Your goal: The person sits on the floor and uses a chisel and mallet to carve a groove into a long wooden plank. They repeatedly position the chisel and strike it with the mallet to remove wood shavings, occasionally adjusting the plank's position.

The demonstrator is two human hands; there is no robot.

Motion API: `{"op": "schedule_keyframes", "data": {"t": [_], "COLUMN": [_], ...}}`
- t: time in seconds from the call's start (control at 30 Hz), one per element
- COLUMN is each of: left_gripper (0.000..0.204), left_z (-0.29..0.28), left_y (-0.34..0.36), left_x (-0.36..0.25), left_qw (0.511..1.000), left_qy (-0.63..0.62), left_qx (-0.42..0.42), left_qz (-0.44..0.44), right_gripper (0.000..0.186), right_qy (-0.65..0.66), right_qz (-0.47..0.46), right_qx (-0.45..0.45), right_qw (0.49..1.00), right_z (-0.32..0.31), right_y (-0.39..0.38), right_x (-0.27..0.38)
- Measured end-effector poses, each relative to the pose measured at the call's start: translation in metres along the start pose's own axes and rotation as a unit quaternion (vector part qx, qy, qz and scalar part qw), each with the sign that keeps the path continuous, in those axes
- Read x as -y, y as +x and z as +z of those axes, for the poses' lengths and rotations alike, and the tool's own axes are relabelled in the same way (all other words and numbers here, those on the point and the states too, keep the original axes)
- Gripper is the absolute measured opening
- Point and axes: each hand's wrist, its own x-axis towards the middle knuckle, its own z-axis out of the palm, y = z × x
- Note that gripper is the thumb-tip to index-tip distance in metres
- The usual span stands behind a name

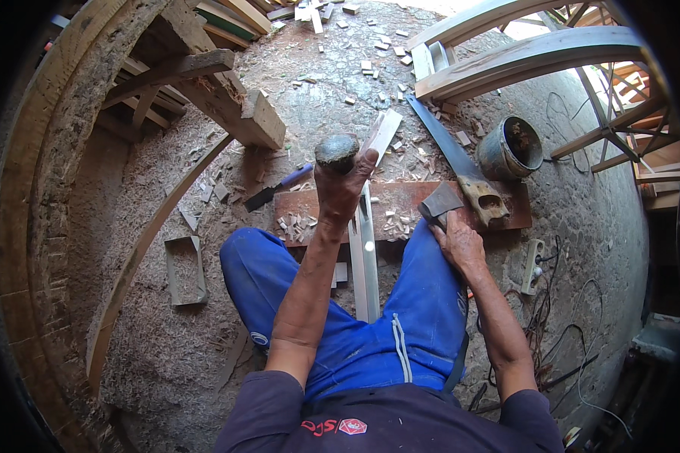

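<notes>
My left hand [340,185] is closed round an upright chisel, whose thick, worn handle end [336,149] points up at me. The hand and forearm hide its blade. Beneath it, a pale wood strip [363,260] with a slot cut in it runs between my knees and across a reddish-brown board [409,202]. My right hand [459,240] rests by my right knee, its fingers wrapped round a mallet-like tool with a dark, blocky head [440,202]. Most of that tool's handle is hidden. Wood chips lie on the board beside the strip.
A handsaw [449,147] leans across the board's right end, near a metal bucket [512,147]. A purple-handled tool [279,187] lies left. Further out are a shallow box [185,270], a power strip with cables [533,266], a timber frame [196,98] and curved wooden pieces [529,64].
</notes>
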Motion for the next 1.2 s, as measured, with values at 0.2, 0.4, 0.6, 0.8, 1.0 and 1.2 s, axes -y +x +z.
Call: {"op": "schedule_keyframes", "data": {"t": [0.2, 0.4, 0.6, 0.8, 1.0, 1.2], "left_gripper": [0.016, 0.011, 0.017, 0.015, 0.009, 0.047], "left_z": [-0.008, -0.022, 0.004, -0.003, 0.004, -0.023], "left_y": [-0.004, -0.004, -0.003, -0.008, -0.010, -0.041], "left_x": [0.008, 0.025, 0.017, 0.031, 0.025, 0.079], "left_qw": [1.000, 0.990, 0.988, 0.990, 0.971, 0.948], "left_qy": [-0.005, 0.132, 0.147, 0.128, 0.173, 0.267], "left_qx": [-0.027, 0.033, 0.039, -0.015, 0.052, 0.061], "left_qz": [-0.007, 0.046, 0.036, 0.060, 0.154, 0.164], "right_gripper": [0.050, 0.051, 0.049, 0.046, 0.057, 0.031], "right_qy": [0.002, 0.000, 0.041, 0.257, 0.159, -0.051], "right_qz": [0.004, 0.005, -0.018, -0.121, -0.335, -0.340], "right_qx": [0.013, 0.021, 0.046, 0.028, -0.075, 0.045], "right_qw": [1.000, 1.000, 0.998, 0.958, 0.926, 0.938], "right_z": [-0.005, -0.008, -0.020, -0.086, -0.190, -0.182], "right_y": [-0.001, -0.002, 0.001, 0.003, -0.013, -0.007], "right_x": [0.004, 0.007, 0.008, 0.047, 0.135, 0.148]}}
